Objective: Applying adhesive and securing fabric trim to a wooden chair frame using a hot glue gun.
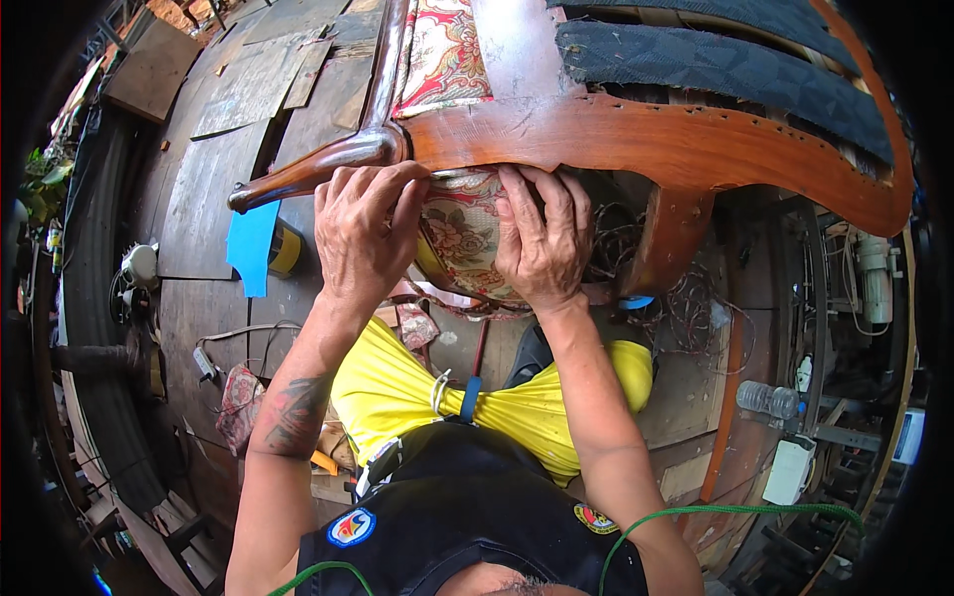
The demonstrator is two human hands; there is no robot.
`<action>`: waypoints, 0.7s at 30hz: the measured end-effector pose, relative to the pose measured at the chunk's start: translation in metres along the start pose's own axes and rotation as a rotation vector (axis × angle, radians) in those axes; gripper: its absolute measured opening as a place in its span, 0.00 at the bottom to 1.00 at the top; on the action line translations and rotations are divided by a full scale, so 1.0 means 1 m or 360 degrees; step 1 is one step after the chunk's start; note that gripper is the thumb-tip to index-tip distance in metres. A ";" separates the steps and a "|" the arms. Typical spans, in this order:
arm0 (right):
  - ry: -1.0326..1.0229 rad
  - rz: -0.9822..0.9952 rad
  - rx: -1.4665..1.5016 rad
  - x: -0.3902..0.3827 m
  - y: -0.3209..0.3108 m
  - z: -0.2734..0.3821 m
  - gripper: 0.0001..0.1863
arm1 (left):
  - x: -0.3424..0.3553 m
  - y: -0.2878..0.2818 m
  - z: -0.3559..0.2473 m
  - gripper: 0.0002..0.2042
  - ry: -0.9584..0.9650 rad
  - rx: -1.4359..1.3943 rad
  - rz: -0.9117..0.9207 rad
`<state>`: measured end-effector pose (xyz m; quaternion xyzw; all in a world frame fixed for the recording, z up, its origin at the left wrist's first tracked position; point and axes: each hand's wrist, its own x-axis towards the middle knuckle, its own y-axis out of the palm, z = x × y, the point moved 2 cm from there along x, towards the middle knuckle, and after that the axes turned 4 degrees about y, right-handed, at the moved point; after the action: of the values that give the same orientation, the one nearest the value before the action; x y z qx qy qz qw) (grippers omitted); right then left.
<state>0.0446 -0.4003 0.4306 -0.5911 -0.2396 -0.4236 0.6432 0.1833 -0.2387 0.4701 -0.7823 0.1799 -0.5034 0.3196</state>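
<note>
A carved wooden chair frame [527,134] lies across the upper middle, with floral upholstery [442,50] on its upper part and dark webbing straps [696,60] at the right. Below its rail is a padded floral fabric section [460,238]. My left hand [368,223] is closed, fingers curled on this fabric's top edge at the rail, beside the curved leg [298,174]. My right hand [545,233] is curled over the same edge a little to the right, thumb on the fabric. Both sets of fingertips are partly hidden at the rail's underside.
Blue sheet [250,248] hangs by a container at the left. A power strip [207,366], fabric scraps [238,402] and tangled cords [686,308] lie on the board floor [189,338]. A plastic bottle [765,399] and white box [788,467] are at right.
</note>
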 end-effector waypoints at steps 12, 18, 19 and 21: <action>0.0003 -0.0017 0.0030 0.001 -0.001 0.001 0.17 | 0.000 0.002 0.007 0.09 0.0104 -0.0082 -0.0021; 0.0002 -0.0019 0.0038 0.002 0.000 0.001 0.17 | 0.002 -0.002 0.012 0.10 0.0261 -0.0020 0.0068; 0.0005 -0.0021 0.0039 0.002 0.000 0.001 0.17 | 0.001 -0.001 0.013 0.11 0.0291 -0.0010 0.0068; 0.0007 -0.0024 0.0037 0.002 0.000 0.001 0.17 | 0.001 -0.001 0.013 0.12 0.0306 -0.0006 0.0073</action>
<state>0.0452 -0.4002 0.4325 -0.5809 -0.2476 -0.4268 0.6474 0.1955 -0.2347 0.4680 -0.7267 0.2286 -0.5684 0.3107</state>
